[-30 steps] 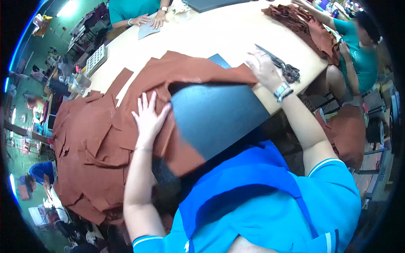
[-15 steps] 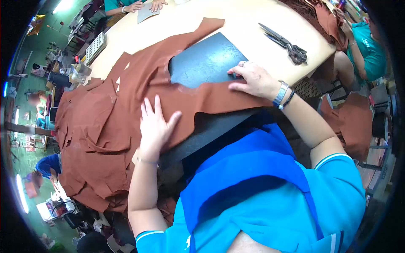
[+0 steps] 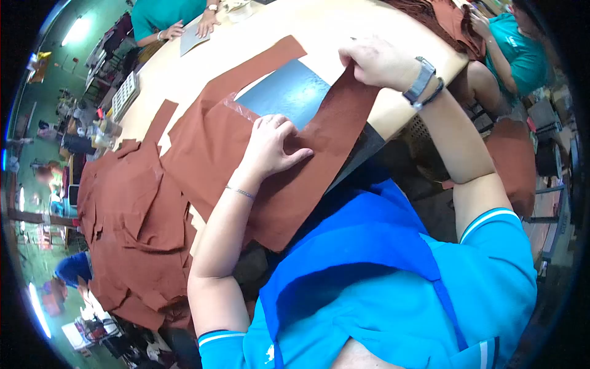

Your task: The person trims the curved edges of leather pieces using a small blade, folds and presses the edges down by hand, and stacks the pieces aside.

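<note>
A large reddish-brown sheet (image 3: 209, 147) with an irregular edge lies over a dark, shiny board (image 3: 289, 92) on the pale table. Raised at the sheet's far right corner, my right hand (image 3: 381, 61) pinches the material between thumb and fingers. My left hand (image 3: 273, 144) rests on the middle of the sheet beside the board's exposed part, its thumb apart from the curled fingers. The board's lower edge shows dark under the sheet's right side. Beyond my right hand and forearm, the scissors are not visible.
A heap of brown pieces (image 3: 132, 209) hangs over the table's left side. Across the pale table (image 3: 264, 31), a co-worker's hands (image 3: 209, 23) touch a grey piece. Another person (image 3: 516, 52) sits at the right by more brown material. A white tray (image 3: 125, 95) stands at the left edge.
My right hand has moved up and away, lifting the sheet's right part. My left hand has shifted right and up over the sheet. The sheet now covers more of the board's near part.
</note>
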Action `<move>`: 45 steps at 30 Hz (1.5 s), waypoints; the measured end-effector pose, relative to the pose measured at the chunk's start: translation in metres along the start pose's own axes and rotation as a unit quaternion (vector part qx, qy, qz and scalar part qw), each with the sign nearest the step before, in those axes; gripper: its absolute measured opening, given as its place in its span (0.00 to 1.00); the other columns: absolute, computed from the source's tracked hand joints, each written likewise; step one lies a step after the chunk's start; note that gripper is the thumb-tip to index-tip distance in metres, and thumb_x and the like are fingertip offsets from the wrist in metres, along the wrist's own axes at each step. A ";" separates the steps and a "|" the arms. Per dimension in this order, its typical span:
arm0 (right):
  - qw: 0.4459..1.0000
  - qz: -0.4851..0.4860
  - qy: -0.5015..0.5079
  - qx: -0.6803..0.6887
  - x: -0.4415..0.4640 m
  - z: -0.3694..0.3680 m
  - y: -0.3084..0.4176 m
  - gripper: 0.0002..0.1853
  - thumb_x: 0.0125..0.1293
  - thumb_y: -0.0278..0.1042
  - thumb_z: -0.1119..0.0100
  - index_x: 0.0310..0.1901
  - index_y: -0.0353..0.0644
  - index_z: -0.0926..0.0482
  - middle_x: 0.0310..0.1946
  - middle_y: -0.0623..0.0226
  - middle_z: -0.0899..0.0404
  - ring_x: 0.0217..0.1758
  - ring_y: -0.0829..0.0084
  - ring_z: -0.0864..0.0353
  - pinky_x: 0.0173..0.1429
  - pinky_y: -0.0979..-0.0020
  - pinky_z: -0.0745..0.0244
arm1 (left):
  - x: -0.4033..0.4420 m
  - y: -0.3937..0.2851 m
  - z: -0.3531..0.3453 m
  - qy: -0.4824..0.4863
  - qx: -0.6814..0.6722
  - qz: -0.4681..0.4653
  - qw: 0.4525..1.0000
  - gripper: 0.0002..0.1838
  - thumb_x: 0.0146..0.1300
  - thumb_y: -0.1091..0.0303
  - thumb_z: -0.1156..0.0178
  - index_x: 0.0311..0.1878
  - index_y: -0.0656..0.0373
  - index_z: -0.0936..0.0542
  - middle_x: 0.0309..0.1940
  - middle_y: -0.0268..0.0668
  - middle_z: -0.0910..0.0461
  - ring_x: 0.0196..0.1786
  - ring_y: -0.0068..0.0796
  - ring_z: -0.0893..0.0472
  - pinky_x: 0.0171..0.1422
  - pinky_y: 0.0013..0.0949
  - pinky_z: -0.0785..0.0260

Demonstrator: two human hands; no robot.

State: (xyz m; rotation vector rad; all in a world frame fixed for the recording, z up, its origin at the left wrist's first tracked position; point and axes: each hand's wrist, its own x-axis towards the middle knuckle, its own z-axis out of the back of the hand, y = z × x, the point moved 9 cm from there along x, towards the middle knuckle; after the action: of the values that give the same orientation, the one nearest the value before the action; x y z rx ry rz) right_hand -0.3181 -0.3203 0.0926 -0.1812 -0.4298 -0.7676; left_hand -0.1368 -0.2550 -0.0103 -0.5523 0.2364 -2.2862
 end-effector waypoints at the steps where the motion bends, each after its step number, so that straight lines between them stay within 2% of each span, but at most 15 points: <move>1: 1.000 0.004 -0.022 0.016 -0.005 -0.009 -0.007 0.09 0.54 0.22 0.44 0.38 0.40 0.23 0.33 0.58 0.22 0.38 0.61 0.21 0.43 0.61 0.24 | 0.005 -0.003 0.001 -0.035 0.006 -0.019 0.999 0.27 0.49 0.45 0.26 0.40 0.57 0.22 0.41 0.40 0.22 0.53 0.43 0.24 0.66 0.49 0.40; 3: 0.997 0.017 -0.063 0.051 0.002 -0.009 0.014 0.09 0.54 0.22 0.43 0.39 0.41 0.22 0.36 0.58 0.22 0.41 0.61 0.21 0.46 0.61 0.24 | 0.017 0.002 -0.008 0.009 0.006 0.021 1.000 0.27 0.48 0.44 0.26 0.39 0.56 0.22 0.40 0.39 0.21 0.52 0.42 0.23 0.68 0.51 0.41; 5: 0.979 0.027 0.045 0.197 -0.012 -0.049 0.035 0.18 0.56 0.22 0.45 0.49 0.41 0.20 0.38 0.55 0.22 0.39 0.59 0.20 0.48 0.62 0.22 | 0.023 0.003 -0.013 0.042 0.007 0.047 0.998 0.27 0.48 0.43 0.26 0.39 0.55 0.21 0.39 0.38 0.21 0.51 0.41 0.23 0.69 0.53 0.43; 6: 0.948 -0.041 0.149 0.277 -0.019 -0.066 0.046 0.19 0.56 0.25 0.43 0.52 0.42 0.20 0.38 0.54 0.21 0.39 0.61 0.19 0.48 0.63 0.21 | 0.024 0.002 -0.014 0.053 0.008 0.052 0.997 0.27 0.48 0.43 0.26 0.39 0.54 0.21 0.38 0.37 0.21 0.51 0.40 0.22 0.70 0.54 0.44; 7: 0.945 0.005 0.136 0.296 -0.026 -0.083 0.052 0.19 0.57 0.28 0.42 0.52 0.41 0.20 0.38 0.55 0.20 0.39 0.62 0.19 0.49 0.65 0.21 | 0.025 0.002 -0.016 0.064 0.010 0.056 0.996 0.27 0.47 0.42 0.26 0.39 0.54 0.21 0.38 0.37 0.21 0.51 0.39 0.22 0.71 0.55 0.44; 12: 0.918 -0.026 0.223 0.326 -0.031 -0.110 0.059 0.15 0.60 0.31 0.40 0.49 0.40 0.20 0.39 0.57 0.20 0.40 0.64 0.18 0.48 0.64 0.21 | 0.023 0.002 -0.016 0.041 -0.006 0.033 0.999 0.24 0.52 0.44 0.28 0.42 0.52 0.19 0.38 0.34 0.20 0.52 0.37 0.21 0.74 0.62 0.50; 15: 0.938 0.002 0.159 0.308 -0.031 -0.098 0.056 0.12 0.60 0.31 0.39 0.46 0.40 0.21 0.37 0.59 0.19 0.38 0.66 0.18 0.45 0.64 0.21 | 0.020 0.009 -0.016 0.032 -0.009 0.032 0.999 0.16 0.57 0.51 0.31 0.43 0.49 0.18 0.39 0.32 0.20 0.53 0.36 0.22 0.75 0.66 0.53; 19: 0.902 -0.044 0.191 0.384 -0.032 -0.099 0.054 0.11 0.61 0.30 0.40 0.44 0.40 0.21 0.35 0.61 0.19 0.35 0.68 0.18 0.43 0.66 0.21 | 0.021 0.010 -0.017 0.061 -0.002 0.034 0.998 0.08 0.62 0.61 0.36 0.44 0.46 0.17 0.41 0.30 0.20 0.55 0.35 0.22 0.76 0.69 0.55; 21: 0.890 -0.039 0.186 0.414 -0.028 -0.095 0.057 0.11 0.61 0.31 0.40 0.45 0.41 0.20 0.34 0.61 0.19 0.34 0.68 0.18 0.42 0.67 0.21 | 0.023 0.006 -0.018 0.066 0.000 0.023 0.998 0.08 0.62 0.63 0.36 0.45 0.46 0.17 0.41 0.30 0.20 0.56 0.35 0.22 0.76 0.71 0.55; 24: 0.883 -0.067 0.275 0.374 -0.029 -0.106 0.056 0.12 0.61 0.33 0.41 0.46 0.41 0.20 0.36 0.56 0.17 0.42 0.60 0.16 0.49 0.60 0.22 | 0.024 0.005 -0.018 0.077 0.008 0.026 0.997 0.08 0.63 0.63 0.36 0.46 0.46 0.16 0.43 0.29 0.19 0.57 0.34 0.22 0.75 0.73 0.55; 28: 0.903 -0.060 0.238 0.353 -0.032 -0.108 0.046 0.07 0.64 0.31 0.41 0.40 0.40 0.18 0.37 0.58 0.17 0.44 0.60 0.17 0.50 0.62 0.22 | 0.025 0.015 -0.015 0.061 0.020 0.039 0.997 0.09 0.65 0.65 0.38 0.47 0.44 0.15 0.43 0.29 0.18 0.57 0.33 0.21 0.75 0.73 0.55; 32: 0.938 -0.010 0.150 0.313 -0.042 -0.101 0.045 0.06 0.64 0.31 0.40 0.40 0.41 0.18 0.36 0.58 0.18 0.44 0.58 0.18 0.51 0.61 0.23 | 0.022 0.020 -0.011 0.066 0.048 0.030 0.996 0.09 0.67 0.66 0.39 0.46 0.42 0.13 0.41 0.27 0.17 0.55 0.31 0.20 0.76 0.73 0.55; 35: 0.953 0.028 0.092 0.287 -0.050 -0.092 0.052 0.06 0.63 0.29 0.41 0.40 0.41 0.18 0.36 0.58 0.20 0.45 0.57 0.19 0.52 0.61 0.23 | 0.018 0.021 -0.009 0.072 0.083 0.000 0.994 0.09 0.69 0.63 0.42 0.46 0.39 0.14 0.45 0.24 0.17 0.56 0.29 0.21 0.76 0.74 0.54; 38: 0.974 0.087 0.038 0.208 -0.058 -0.084 0.064 0.07 0.63 0.28 0.45 0.40 0.41 0.18 0.37 0.59 0.22 0.45 0.60 0.19 0.51 0.63 0.22 | 0.012 0.018 -0.009 0.027 0.130 -0.051 0.990 0.12 0.65 0.67 0.42 0.45 0.37 0.13 0.43 0.22 0.18 0.53 0.25 0.20 0.77 0.71 0.53; 45: 0.992 0.089 0.021 0.092 -0.066 -0.081 0.079 0.10 0.63 0.30 0.47 0.43 0.44 0.18 0.40 0.64 0.22 0.47 0.65 0.21 0.50 0.66 0.22 | 0.006 0.010 -0.004 -0.012 0.165 -0.101 0.981 0.14 0.62 0.68 0.41 0.45 0.36 0.13 0.42 0.20 0.19 0.50 0.23 0.20 0.77 0.68 0.51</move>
State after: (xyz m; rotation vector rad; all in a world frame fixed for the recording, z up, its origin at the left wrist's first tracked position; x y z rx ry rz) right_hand -0.2801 -0.2478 -0.0091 -0.0304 -0.4354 -0.5528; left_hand -0.1361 -0.2661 -0.0156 -0.4459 -0.2198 -2.4436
